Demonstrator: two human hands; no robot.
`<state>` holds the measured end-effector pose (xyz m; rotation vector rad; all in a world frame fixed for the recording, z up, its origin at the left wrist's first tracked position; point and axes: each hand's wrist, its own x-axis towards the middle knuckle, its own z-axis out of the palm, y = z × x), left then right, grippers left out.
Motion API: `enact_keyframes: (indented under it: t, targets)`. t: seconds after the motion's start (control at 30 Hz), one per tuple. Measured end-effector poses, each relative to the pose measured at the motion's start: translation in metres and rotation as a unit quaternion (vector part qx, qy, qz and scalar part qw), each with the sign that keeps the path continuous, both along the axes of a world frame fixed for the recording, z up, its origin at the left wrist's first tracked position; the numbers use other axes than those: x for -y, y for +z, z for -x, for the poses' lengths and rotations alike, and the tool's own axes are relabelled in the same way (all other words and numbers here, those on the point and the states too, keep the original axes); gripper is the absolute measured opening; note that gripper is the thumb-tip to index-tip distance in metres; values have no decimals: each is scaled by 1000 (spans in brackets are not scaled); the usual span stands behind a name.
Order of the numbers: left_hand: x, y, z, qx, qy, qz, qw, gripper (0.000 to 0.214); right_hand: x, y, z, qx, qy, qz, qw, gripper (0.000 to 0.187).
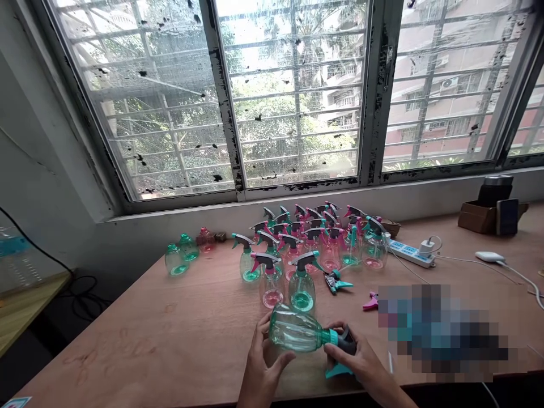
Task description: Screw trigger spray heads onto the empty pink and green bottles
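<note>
A clear green spray bottle (294, 330) lies sideways in the air above the table's front edge, its base to the left. My left hand (266, 362) is wrapped round the base end, thumb below and fingers behind. My right hand (355, 360) grips the dark grey and teal spray head (345, 340) at the neck. The teal trigger points down, partly behind my fingers. Just beyond stand a pink-based spray bottle (272, 297) and a green-based one (302, 297), both upright with heads on.
Several green and pink spray bottles (330, 255) crowd behind. Headless bottles (176, 260) stand at the left. Loose spray heads (335, 281) lie right of the group. A power strip (411, 253), white cables and a brown box (478, 218) are farther right. A blurred patch (442, 331) hides part of the table.
</note>
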<state>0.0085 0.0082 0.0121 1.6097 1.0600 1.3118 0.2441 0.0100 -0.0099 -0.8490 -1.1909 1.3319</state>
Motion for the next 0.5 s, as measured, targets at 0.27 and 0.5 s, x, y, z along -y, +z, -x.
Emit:
enact_keyframes:
  t: [0.27, 0.5]
  targets:
    - [0, -3, 2, -70, 49, -57, 995, 54, -2, -3, -2, 9, 10, 18, 1000, 44]
    - [2, -1, 0, -61, 24, -30, 997, 57, 2, 0, -2, 8, 8, 16, 1000, 41]
